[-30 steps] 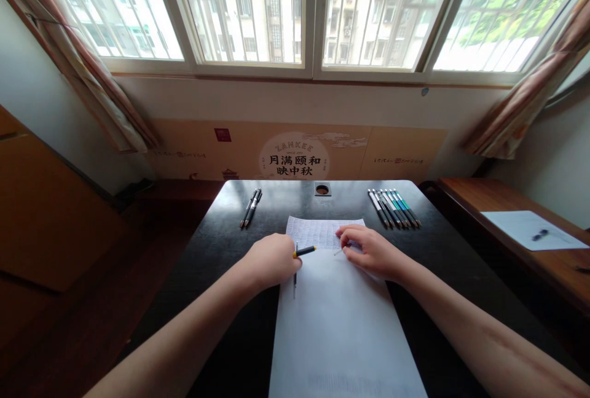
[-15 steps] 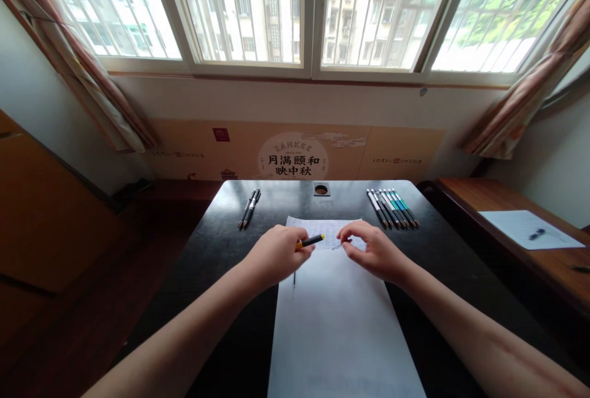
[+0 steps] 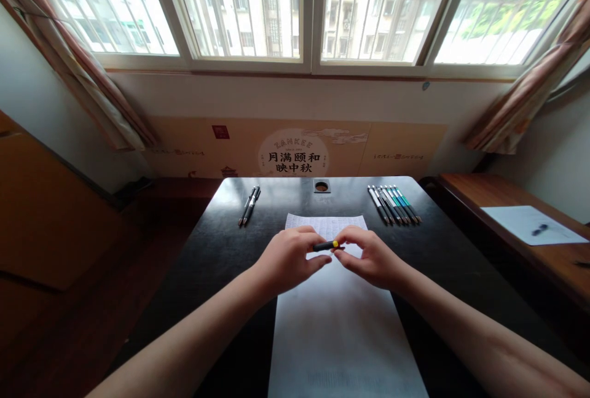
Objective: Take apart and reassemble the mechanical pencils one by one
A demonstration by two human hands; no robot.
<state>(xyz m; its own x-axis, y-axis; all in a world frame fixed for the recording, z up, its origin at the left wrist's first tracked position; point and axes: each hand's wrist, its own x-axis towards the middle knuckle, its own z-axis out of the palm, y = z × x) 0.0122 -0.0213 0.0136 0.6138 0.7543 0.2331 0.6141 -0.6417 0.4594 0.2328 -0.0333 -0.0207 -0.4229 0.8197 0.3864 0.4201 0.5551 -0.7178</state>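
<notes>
My left hand (image 3: 291,257) pinches a short black pen barrel (image 3: 325,245) with a yellow end, held level above the paper and pointing right. Close against that yellow end are the curled fingertips of my right hand (image 3: 369,255). A small dark bit (image 3: 342,248) shows at those fingertips, too small to name. Beneath both hands lies a long white sheet of paper (image 3: 341,330), its far part printed with rows of text.
On the black table (image 3: 212,287), a pair of dark pens (image 3: 249,206) lies at the far left. Several pens (image 3: 394,204) lie in a row at the far right. A square-rimmed hole (image 3: 321,186) is near the far edge. A side table (image 3: 465,192) holds another sheet (image 3: 530,224).
My left hand has moved right with the barrel, bringing its yellow end to my right fingertips. A thin dark stick seen below my left hand no longer shows.
</notes>
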